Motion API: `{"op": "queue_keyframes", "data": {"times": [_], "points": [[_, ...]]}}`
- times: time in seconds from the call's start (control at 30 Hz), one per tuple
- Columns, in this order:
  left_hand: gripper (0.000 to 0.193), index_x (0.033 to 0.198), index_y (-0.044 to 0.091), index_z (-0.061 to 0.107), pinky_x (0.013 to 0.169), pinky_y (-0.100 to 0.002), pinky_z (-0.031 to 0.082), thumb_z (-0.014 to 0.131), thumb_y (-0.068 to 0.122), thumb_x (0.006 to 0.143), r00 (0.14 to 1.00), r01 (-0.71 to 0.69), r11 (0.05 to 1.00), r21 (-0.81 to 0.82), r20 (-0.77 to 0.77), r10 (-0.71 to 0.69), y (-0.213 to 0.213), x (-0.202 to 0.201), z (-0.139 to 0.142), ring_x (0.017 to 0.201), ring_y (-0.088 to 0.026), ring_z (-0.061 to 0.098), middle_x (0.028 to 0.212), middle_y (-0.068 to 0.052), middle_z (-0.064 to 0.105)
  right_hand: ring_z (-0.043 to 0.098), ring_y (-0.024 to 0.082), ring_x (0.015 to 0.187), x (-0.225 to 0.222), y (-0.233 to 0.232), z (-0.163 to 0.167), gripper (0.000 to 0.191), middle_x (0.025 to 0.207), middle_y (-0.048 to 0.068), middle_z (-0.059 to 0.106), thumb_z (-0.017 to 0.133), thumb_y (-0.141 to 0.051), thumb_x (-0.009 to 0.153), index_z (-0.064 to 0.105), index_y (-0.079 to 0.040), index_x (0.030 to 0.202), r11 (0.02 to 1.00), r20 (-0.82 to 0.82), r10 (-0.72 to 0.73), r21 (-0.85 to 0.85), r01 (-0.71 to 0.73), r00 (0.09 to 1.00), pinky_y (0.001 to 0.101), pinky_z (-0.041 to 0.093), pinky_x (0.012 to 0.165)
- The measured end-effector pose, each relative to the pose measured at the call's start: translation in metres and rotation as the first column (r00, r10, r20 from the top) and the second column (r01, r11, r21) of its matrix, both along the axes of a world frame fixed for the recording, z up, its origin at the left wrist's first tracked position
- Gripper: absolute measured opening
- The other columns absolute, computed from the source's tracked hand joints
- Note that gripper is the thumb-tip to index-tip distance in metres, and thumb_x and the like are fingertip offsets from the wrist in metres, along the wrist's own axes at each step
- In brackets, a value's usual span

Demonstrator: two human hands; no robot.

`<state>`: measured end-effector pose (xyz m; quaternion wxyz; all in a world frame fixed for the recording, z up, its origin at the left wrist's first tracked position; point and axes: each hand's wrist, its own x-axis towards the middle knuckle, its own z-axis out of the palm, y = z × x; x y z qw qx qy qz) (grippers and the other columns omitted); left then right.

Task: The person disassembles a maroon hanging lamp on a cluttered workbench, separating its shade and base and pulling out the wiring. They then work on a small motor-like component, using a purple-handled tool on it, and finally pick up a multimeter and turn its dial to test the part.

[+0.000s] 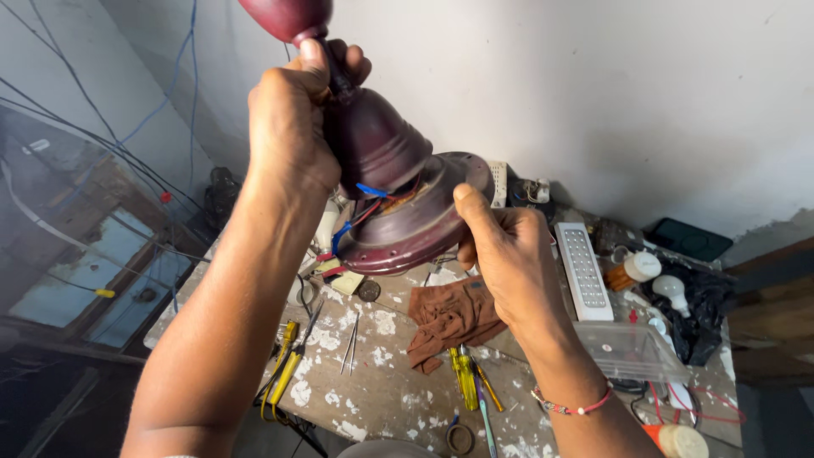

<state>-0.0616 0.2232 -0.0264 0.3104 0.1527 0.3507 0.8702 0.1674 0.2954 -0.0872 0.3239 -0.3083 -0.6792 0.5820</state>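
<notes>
Fan assembly: a maroon ceiling-fan motor housing (407,220) with its bell-shaped canopy cup (373,140) and downrod (335,72), held in the air above the workbench (381,399), well clear of it.
Long axis: runs along the rod, from the upper left of the view down to the lower right; the round motor face tilts down and toward the right, the rod end points up and left.
Left hand (292,119): clenched round the downrod just above the canopy cup, fingers wrapped fully about it.
Right hand (509,250): grasping the rim of the motor housing, thumb (475,212) pressed on the outer edge, fingers curled under it.
Material and shape: smooth, dull-glossy painted metal; cup flares like a bell, housing is a shallow round drum with small holes in its face.
Wires (365,203): blue and red leads showing in the gap between cup and housing.
Bench surface: worn, with flaking white patches.
On the bench: a crumpled brown cloth (449,318), yellow-handled screwdrivers (466,377), yellow-handled pliers (284,365), a white LED panel light (583,270), a clear plastic box (632,348), 2 white bulbs (674,293).
Wrist: a red-beaded bracelet (577,405) on the right arm.
</notes>
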Motion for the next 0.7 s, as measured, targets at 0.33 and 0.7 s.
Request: {"op": "queue_keyframes", "data": {"times": [0.33,0.7], "points": [[0.021,0.105,0.001,0.062,0.088,-0.041,0.059,0.063,0.020,0.097,0.997,-0.040,0.990,0.134,0.077,0.029,-0.002,0.019,0.040,0.090,-0.027,0.073,0.087,-0.013,0.073,0.063,0.010,0.041,0.028,-0.030,0.078,0.070,0.044,0.003,0.062,0.056,-0.057,0.096,0.064,-0.004,0.051,0.916,0.131,-0.111,0.397,0.051,0.985,0.0254,0.046,0.043],[0.020,0.101,-0.004,0.064,0.089,-0.038,0.059,0.062,0.016,0.100,0.999,-0.049,0.989,0.141,-0.014,0.052,-0.003,0.041,0.038,0.090,-0.026,0.073,0.088,-0.012,0.071,0.062,0.008,0.038,0.043,-0.051,0.048,0.063,0.043,-0.002,0.061,0.057,-0.051,0.099,0.064,-0.009,0.053,0.924,0.069,-0.093,0.378,0.060,0.993,0.0231,0.043,0.041]]}}
